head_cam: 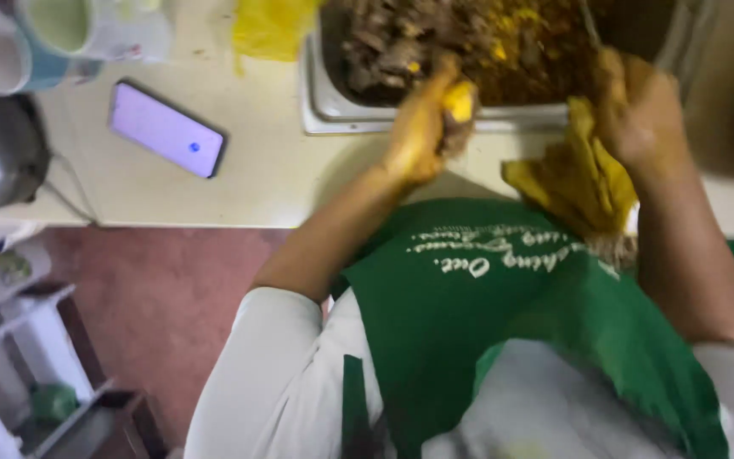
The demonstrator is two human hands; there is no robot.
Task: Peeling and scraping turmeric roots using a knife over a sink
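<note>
Both hands are slick with yellow paste: left hand (422, 127) clamps a yellow lump (459, 100), right hand (639, 110) grips a stained cloth (575, 183). Drips could reach the nearby phone (167, 129).

both hands, left (422, 127) and right (639, 110), are stained yellow-orange. the cloth (579, 183) is mustard yellow. the tray (324, 102) is silver, its food (469, 42) brown with yellow bits. green apron (486, 314) with white script, white shirt (256, 382), cream worktop (265, 170), phone (166, 129) glowing lilac, reddish floor (155, 297).

Yellow-stained lump (459, 106), crumpled yellow cloth (575, 183)
</note>
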